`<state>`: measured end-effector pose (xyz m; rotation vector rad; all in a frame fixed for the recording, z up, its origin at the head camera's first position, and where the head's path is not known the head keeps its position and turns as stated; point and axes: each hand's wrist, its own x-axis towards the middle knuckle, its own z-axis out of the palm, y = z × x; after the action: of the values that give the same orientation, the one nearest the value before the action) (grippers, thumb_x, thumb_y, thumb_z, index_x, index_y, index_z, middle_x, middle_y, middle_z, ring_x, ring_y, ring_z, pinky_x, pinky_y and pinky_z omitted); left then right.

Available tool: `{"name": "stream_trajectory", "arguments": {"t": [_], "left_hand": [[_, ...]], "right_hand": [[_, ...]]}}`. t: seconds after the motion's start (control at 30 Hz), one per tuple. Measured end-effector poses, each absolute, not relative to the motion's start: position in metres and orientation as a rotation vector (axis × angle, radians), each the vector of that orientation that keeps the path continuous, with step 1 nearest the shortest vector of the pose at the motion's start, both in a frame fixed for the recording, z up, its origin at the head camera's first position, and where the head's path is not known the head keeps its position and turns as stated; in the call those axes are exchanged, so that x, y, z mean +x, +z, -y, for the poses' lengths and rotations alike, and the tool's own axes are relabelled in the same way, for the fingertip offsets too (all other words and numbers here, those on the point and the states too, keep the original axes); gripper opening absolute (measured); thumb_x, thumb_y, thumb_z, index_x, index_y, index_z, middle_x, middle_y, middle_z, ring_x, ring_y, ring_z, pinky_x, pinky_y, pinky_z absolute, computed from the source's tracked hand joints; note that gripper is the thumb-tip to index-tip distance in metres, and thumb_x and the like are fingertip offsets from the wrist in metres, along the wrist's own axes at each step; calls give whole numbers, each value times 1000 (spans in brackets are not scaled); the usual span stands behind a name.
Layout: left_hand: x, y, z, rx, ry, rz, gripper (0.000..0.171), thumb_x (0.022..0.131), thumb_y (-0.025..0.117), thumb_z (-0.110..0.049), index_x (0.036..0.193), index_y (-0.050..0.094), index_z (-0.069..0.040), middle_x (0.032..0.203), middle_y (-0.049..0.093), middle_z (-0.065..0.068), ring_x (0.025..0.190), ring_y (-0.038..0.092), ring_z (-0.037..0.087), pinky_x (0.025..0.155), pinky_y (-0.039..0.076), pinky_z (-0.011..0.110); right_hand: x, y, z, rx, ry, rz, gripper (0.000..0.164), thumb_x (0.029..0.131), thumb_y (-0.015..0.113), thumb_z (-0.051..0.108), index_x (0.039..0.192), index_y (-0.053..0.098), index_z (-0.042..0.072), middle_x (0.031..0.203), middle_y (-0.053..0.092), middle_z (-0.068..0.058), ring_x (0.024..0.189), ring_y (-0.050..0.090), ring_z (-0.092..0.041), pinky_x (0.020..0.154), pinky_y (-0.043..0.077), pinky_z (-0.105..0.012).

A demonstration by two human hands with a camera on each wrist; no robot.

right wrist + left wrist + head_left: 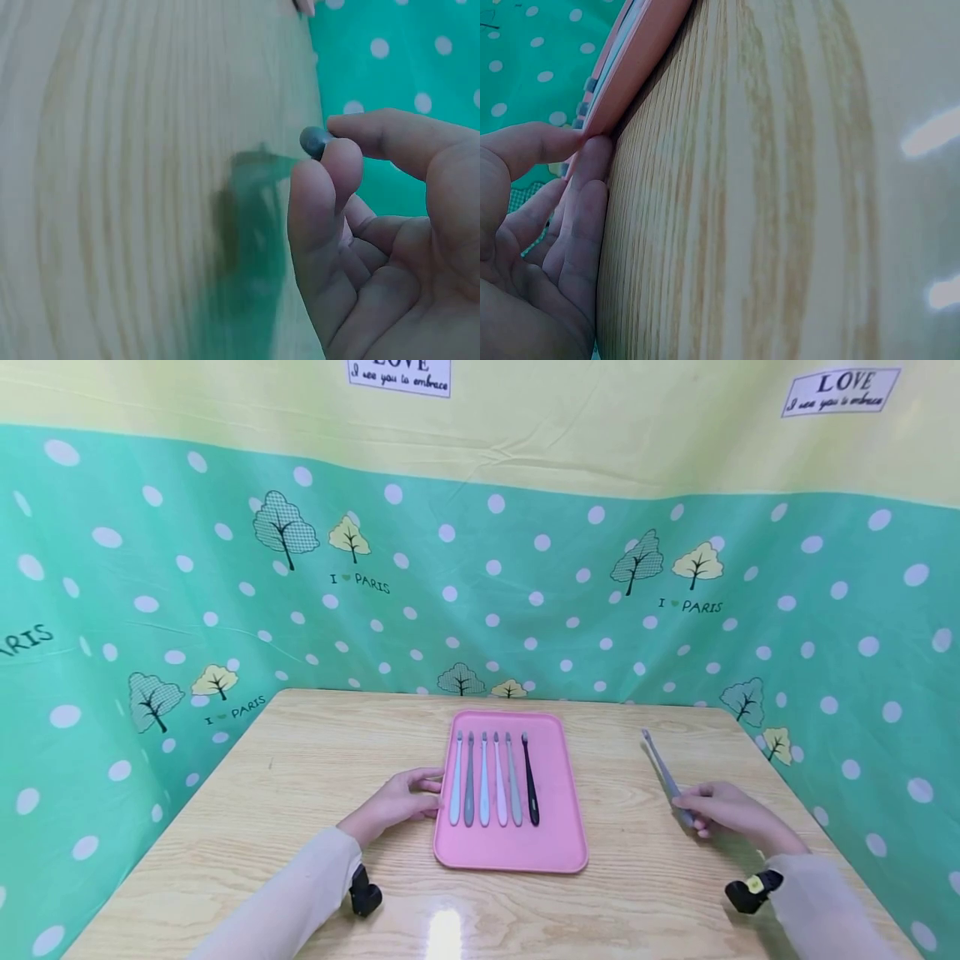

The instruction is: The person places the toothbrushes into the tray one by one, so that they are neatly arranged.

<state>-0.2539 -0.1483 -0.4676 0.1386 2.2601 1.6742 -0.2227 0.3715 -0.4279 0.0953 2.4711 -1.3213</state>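
A pink tray [555, 777] lies on the table, with several toothbrushes side by side on it. Among them are a pink toothbrush [501, 781] and, at the right of the row, a black toothbrush [530, 781]. My left hand [401, 802] is at the tray's left edge; in the left wrist view, thumb and forefinger pinch the rim [641, 75]. To the right of the tray, my right hand [720, 810] pinches a grey toothbrush [660, 764] near its handle end, the head pointing away from me. Its rounded handle end [315, 140] shows between thumb and fingers in the right wrist view.
The wooden table [330, 735] reaches back to a green dotted curtain [495, 602], which also hangs along both sides. Black wrist devices sit on the left sleeve [300, 881] and the right sleeve [817, 902]. Light glares off the table's front.
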Motion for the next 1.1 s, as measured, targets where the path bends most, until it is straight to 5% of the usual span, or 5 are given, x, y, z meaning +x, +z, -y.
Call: {"name": "stream_trajectory", "arguments": {"t": [1.1], "left_hand": [[-255,-469,148,146,1672,-2263,65,87,75,-16,147,50,-7,120,60,11,92,70,22,83,58,37]], "right_hand": [[-246,-433,-267,-138,-1531,-2266,48,98,66,28,122,54,-13,78,61,-7,69,61,-12,68,60,-30]]}}
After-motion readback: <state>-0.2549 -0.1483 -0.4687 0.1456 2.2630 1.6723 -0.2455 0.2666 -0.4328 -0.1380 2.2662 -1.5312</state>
